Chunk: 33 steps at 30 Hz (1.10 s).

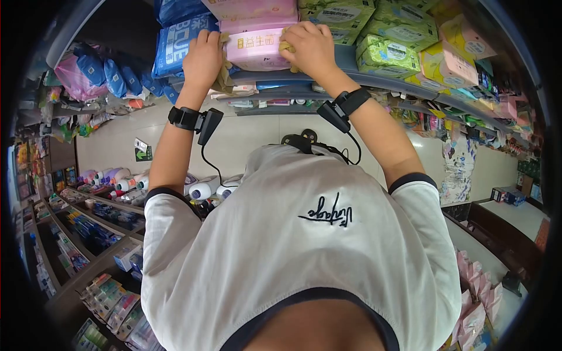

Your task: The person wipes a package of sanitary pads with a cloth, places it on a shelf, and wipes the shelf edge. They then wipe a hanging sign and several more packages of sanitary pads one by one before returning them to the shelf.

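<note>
A shop aisle runs past stocked shelves, with the top shelf [374,79] arcing across twelve o'clock. On it sits a pink pack [255,48], under another pink pack [250,10]. The left hand [203,58] presses against the pack's left edge, and a crumpled yellowish cloth [225,76] hangs below it. The right hand [310,48] is curled over the pack's right edge, gripping it, with a bit of the same cloth under the fingers. Blue packs [175,41] lie just beside it toward eleven o'clock, green packs [386,55] toward one o'clock. White bottles [205,188] stand on a lower shelf near nine o'clock. Both wrists carry black strapped devices.
</note>
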{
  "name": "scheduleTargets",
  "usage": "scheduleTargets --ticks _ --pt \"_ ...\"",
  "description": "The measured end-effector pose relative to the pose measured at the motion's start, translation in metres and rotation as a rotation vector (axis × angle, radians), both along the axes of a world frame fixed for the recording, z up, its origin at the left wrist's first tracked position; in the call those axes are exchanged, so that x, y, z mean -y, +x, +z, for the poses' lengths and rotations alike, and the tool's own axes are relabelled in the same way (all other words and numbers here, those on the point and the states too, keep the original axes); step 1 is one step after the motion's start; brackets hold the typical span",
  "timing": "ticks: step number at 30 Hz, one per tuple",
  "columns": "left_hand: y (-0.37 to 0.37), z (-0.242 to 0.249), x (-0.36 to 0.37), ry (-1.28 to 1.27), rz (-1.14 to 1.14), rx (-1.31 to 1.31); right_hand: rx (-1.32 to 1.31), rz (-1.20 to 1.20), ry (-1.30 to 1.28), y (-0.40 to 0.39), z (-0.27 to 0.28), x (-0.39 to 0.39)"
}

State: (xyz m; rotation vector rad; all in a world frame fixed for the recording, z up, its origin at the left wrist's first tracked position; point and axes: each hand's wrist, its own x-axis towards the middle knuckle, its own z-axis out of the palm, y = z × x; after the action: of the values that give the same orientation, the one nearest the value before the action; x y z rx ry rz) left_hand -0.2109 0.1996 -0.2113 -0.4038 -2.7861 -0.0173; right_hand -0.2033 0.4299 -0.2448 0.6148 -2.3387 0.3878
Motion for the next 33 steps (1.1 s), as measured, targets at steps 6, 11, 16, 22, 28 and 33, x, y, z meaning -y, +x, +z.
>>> scheduleTargets --ticks 6,11,16,22,28,33 --pt "0.000 -0.008 -0.072 -0.051 -0.284 -0.122 -0.019 0.001 -0.011 0.009 -0.003 0.001" --pt "0.002 -0.020 -0.056 -0.019 -0.269 -0.180 -0.048 0.017 -0.026 0.011 -0.007 0.001" --pt "0.006 -0.011 -0.007 -0.157 -0.170 -0.030 -0.100 0.025 -0.062 0.008 -0.010 0.003" --pt "0.002 -0.002 0.008 -0.164 -0.169 0.020 -0.071 0.018 -0.102 0.007 -0.011 0.002" --pt "0.001 -0.031 0.015 0.610 -0.036 0.231 -0.032 0.066 -0.203 0.019 -0.013 -0.009" --pt "0.007 -0.074 0.014 0.942 0.113 0.266 0.102 0.008 -0.527 0.027 -0.029 -0.028"
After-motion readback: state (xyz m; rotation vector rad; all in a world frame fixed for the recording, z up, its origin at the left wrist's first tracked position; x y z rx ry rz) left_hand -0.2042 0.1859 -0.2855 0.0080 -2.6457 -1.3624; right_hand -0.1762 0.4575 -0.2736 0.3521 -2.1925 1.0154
